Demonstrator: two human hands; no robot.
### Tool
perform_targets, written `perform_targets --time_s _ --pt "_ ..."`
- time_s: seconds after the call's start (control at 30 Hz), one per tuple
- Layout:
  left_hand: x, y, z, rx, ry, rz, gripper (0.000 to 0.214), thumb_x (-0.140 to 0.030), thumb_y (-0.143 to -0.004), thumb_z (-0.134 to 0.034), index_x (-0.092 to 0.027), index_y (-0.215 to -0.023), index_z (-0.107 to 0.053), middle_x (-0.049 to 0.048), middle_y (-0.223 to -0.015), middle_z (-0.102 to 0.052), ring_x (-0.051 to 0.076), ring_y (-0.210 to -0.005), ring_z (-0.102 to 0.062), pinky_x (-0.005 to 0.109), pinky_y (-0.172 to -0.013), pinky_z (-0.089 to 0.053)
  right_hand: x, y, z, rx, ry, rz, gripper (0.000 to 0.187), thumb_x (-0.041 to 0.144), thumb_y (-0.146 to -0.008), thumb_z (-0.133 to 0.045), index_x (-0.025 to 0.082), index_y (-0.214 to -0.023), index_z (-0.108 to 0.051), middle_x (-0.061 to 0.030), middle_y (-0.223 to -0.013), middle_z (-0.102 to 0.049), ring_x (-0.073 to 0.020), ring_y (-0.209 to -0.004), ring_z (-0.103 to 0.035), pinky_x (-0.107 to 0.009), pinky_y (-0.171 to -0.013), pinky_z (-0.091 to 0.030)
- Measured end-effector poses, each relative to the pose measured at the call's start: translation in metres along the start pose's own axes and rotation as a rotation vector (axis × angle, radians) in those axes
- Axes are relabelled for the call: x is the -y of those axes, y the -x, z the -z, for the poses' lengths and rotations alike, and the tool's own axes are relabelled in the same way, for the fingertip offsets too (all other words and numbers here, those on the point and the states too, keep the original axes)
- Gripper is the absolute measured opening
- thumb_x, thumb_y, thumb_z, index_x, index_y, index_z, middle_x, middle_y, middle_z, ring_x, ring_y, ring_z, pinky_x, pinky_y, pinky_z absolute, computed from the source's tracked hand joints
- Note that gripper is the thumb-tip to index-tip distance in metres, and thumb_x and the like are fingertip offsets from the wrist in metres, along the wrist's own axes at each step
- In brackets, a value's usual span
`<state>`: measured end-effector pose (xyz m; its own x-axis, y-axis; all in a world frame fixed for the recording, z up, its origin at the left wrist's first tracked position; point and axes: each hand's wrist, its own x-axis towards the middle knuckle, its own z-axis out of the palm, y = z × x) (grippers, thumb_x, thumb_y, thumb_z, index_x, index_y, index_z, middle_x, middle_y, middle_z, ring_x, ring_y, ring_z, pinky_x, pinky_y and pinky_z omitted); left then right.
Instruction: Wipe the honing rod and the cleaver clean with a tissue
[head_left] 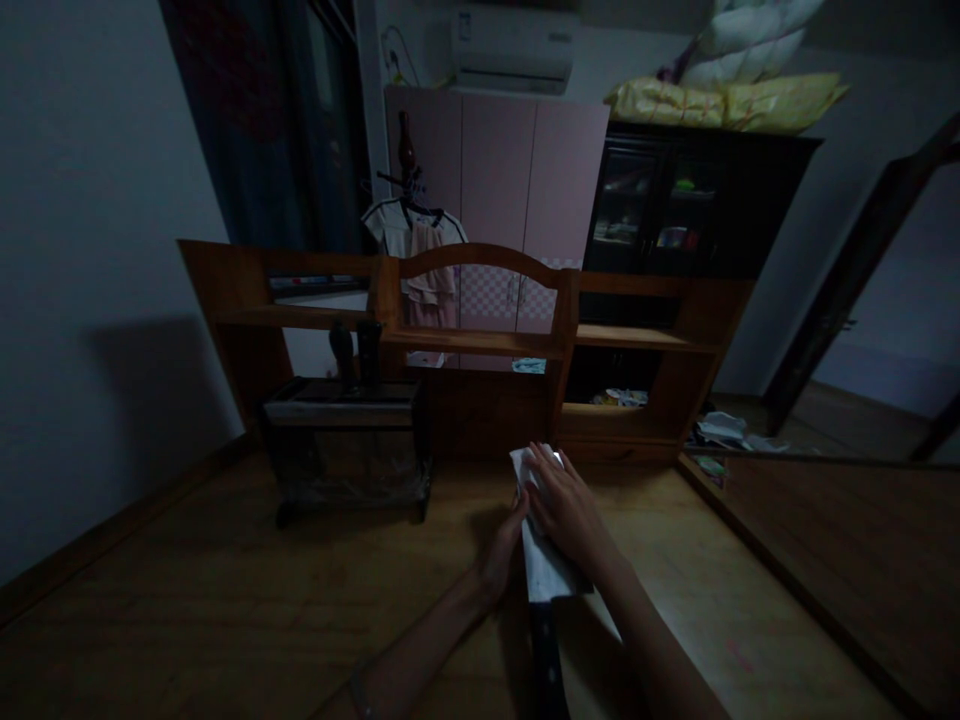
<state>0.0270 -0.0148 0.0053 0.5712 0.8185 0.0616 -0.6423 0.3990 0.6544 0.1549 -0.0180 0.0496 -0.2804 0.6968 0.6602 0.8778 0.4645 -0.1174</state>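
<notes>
A cleaver (550,565) with a broad pale blade and a black riveted handle (549,660) is in front of me, handle toward me. My left hand (502,545) is closed on the left edge of the blade, its thumb near the far part. On the upper face of the blade lies my right hand (562,505), fingers pressed together over a thin white piece (531,468) that looks like tissue. Much of that piece is hidden under the fingers. The dim light blurs where it ends and the blade begins.
Left of my hands, a dark knife block (345,445) with clear sides holds black-handled knives (354,352). Behind it, a wooden shelf unit (480,345) borders the wooden surface (435,600). A raised wooden edge (780,570) runs along the right.
</notes>
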Motion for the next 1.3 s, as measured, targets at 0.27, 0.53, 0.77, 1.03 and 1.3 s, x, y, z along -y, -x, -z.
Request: perform_targets --time_s 0.27,0.53,0.77,1.03,1.3 --pt "0.005 -0.006 0.005 0.041 0.029 0.006 0.046 -0.044 -0.091 -0.051 -0.013 -0.123 -0.06 0.0107 -0.124 -0.061 0.027 -0.127 -0.046 0.04 -0.113 -0.024 -0.002 0.0 -0.001 -0.058 -0.054 -0.022 0.043 0.019 -0.089 -0.049 0.021 -0.132 -0.049 -0.009 -0.131 -0.057 -0.0223 -0.125 -0.05 -0.05 -0.113 -0.031" --pt "0.006 -0.007 0.006 0.056 0.039 0.025 0.049 -0.045 -0.092 -0.049 -0.011 -0.125 -0.058 0.0129 -0.126 -0.06 0.027 -0.129 -0.044 0.041 -0.113 -0.022 -0.005 0.002 -0.002 -0.089 -0.062 -0.006 0.04 0.019 -0.089 -0.052 0.019 -0.129 -0.051 -0.008 -0.12 -0.065 -0.0208 -0.12 -0.055 -0.047 -0.113 -0.032" --pt "0.005 -0.008 0.005 0.029 0.047 -0.024 0.047 -0.04 -0.091 -0.053 -0.014 -0.13 -0.054 0.01 -0.132 -0.056 0.025 -0.131 -0.042 0.037 -0.114 -0.022 -0.004 0.002 0.0 -0.103 -0.046 -0.032 0.044 0.022 -0.088 -0.053 0.02 -0.132 -0.048 -0.0096 -0.132 -0.057 -0.0224 -0.124 -0.051 -0.048 -0.112 -0.034" --pt "0.002 -0.003 0.004 0.023 0.024 0.022 0.052 -0.044 -0.091 -0.052 -0.014 -0.133 -0.052 0.01 -0.129 -0.058 0.026 -0.129 -0.044 0.038 -0.114 -0.022 0.0 -0.001 0.004 -0.009 0.011 0.027 0.042 0.021 -0.093 -0.042 0.023 -0.135 -0.045 -0.0077 -0.145 -0.042 -0.022 -0.136 -0.034 -0.05 -0.113 -0.027" --pt "0.003 -0.005 0.005 -0.014 0.011 0.033 0.049 -0.045 -0.09 -0.052 -0.013 -0.128 -0.057 0.0105 -0.126 -0.06 0.027 -0.126 -0.047 0.04 -0.112 -0.025 -0.002 0.0 -0.002 0.022 0.013 0.0 0.044 0.02 -0.093 -0.041 0.023 -0.137 -0.043 -0.0082 -0.148 -0.037 -0.0208 -0.138 -0.03 -0.049 -0.114 -0.027"
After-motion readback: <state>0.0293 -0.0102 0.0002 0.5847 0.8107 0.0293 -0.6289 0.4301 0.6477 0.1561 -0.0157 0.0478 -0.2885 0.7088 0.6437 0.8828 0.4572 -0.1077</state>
